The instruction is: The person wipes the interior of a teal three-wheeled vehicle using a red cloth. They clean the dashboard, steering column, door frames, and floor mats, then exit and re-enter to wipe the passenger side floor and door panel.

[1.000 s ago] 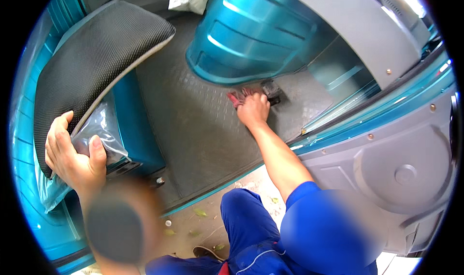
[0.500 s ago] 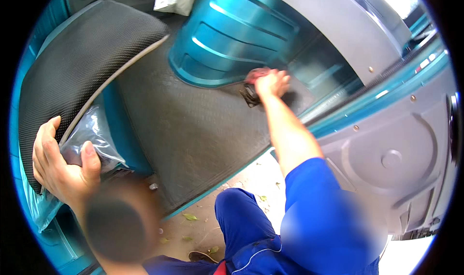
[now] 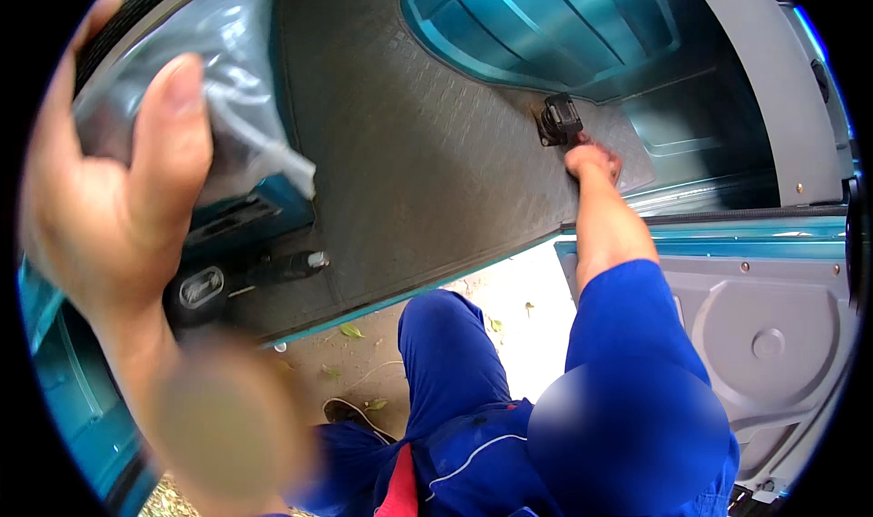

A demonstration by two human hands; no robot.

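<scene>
My left hand (image 3: 109, 180) is raised at the left, thumb stretched apart from the fingers. It is beside a dark mesh seat's edge (image 3: 123, 26), in front of clear plastic wrapping (image 3: 227, 71); any contact is hard to make out. My right arm reaches far forward over the dark floor mat (image 3: 391, 171). At its end my right hand (image 3: 596, 160) is curled closed, just below a black pedal-like part (image 3: 559, 120) near the teal wheel arch (image 3: 546, 26). The fingers are partly hidden, and what they hold cannot be made out.
A black lever with a silver tip (image 3: 296, 266) lies low beside the teal seat base (image 3: 291, 203). The grey door panel (image 3: 768, 317) stands open at the right. Below the teal sill, my blue-clad knee (image 3: 446, 335) is over ground with scattered leaves (image 3: 350, 331).
The view has turned and moved closer to the seat's edge. My right hand has shifted to the other side of the black part, and the reddish thing under it no longer shows clearly.
</scene>
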